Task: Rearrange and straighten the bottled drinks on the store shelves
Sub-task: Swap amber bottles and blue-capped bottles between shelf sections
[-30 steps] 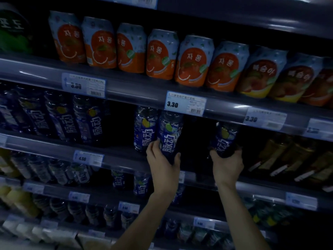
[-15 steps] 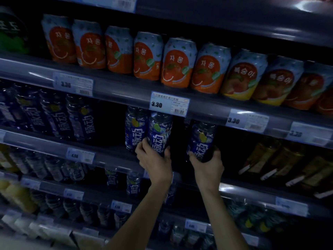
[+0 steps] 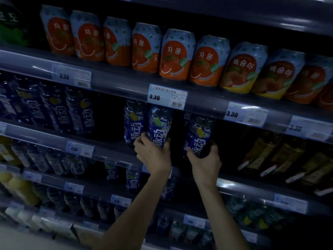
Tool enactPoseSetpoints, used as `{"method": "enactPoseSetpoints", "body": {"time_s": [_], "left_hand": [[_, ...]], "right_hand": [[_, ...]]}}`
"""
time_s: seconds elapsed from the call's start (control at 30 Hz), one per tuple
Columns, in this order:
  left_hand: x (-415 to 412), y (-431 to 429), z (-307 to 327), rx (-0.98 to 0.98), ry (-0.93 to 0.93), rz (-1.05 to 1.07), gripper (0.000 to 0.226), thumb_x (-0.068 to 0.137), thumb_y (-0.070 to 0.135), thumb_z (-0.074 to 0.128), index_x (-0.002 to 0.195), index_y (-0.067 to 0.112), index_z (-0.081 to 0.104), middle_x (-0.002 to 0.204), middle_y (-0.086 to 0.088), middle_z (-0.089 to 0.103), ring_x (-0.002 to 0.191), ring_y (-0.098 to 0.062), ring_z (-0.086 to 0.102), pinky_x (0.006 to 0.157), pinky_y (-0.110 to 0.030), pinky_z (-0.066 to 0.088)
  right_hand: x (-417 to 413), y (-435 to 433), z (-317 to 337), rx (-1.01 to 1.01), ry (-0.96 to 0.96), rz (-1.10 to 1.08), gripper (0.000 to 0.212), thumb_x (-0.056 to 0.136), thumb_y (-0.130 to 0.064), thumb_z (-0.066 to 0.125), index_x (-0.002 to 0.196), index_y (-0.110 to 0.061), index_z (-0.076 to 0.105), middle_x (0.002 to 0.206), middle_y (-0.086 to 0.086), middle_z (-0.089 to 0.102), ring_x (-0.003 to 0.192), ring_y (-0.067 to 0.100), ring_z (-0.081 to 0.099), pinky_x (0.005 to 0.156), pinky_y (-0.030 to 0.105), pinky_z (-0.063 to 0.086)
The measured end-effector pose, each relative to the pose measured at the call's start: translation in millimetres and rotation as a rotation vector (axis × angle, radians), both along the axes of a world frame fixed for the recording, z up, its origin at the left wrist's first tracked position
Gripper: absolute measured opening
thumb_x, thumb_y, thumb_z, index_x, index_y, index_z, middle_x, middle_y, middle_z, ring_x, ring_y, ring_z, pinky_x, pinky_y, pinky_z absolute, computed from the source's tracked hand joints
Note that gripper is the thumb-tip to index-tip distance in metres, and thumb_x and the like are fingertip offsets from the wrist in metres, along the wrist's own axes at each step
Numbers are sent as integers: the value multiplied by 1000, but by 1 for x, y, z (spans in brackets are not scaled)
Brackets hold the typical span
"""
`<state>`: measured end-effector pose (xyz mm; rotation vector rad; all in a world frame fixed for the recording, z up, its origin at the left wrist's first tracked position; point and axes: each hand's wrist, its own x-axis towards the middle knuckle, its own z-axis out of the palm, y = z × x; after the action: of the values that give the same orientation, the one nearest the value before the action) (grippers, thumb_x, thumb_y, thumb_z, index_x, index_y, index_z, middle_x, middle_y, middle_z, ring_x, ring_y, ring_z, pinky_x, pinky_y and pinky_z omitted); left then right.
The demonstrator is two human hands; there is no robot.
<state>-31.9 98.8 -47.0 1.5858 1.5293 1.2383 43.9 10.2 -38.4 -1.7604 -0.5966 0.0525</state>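
While the fingers (image 3: 142, 140) of the left hand (image 3: 153, 156) curl round the base of the left bottle (image 3: 158, 127) and the right hand (image 3: 205, 164) wraps the foot of the right bottle (image 3: 198, 136), both bottles are at the centre of the frame, at the front of the middle shelf (image 3: 45, 138). Held so low, a bottle may tip, strike the upper shelf rail (image 3: 203, 103), or push the neighbour bottle (image 3: 133, 123). They are dark blue, with white characters and clear plastic tops.

Shop: stocked drink shelves (image 3: 111, 82) with price tags (image 3: 167, 95).
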Motion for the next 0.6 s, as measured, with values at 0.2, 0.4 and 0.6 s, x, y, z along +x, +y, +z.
{"method": "enactPoseSetpoints", "body": {"time_s": [0.2,0.4,0.6], "left_hand": [[-4,2,-1,-48,-95,-82,74,79,28,77,139,9,38,134,-9,34,118,-26,39,96,-32,30],[-20,1,0,34,-226,-208,76,74,21,82,137,5,44,128,-4,46,112,-9,47,96,-15,37],[-27,5,-1,109,-238,-239,71,68,26,85,129,10,53,118,1,50,103,-12,57,91,-24,51]], "right_hand": [[-1,0,-2,-30,-13,6,60,75,-29,80,125,-12,51,106,-1,65,89,9,61,66,1,39],[0,1,-5,-34,-15,-4,59,74,-28,80,123,-12,52,106,2,67,93,14,64,77,21,49],[0,1,-3,-22,-14,14,63,73,-22,80,129,-13,51,108,-2,64,93,10,60,74,13,43]]}}
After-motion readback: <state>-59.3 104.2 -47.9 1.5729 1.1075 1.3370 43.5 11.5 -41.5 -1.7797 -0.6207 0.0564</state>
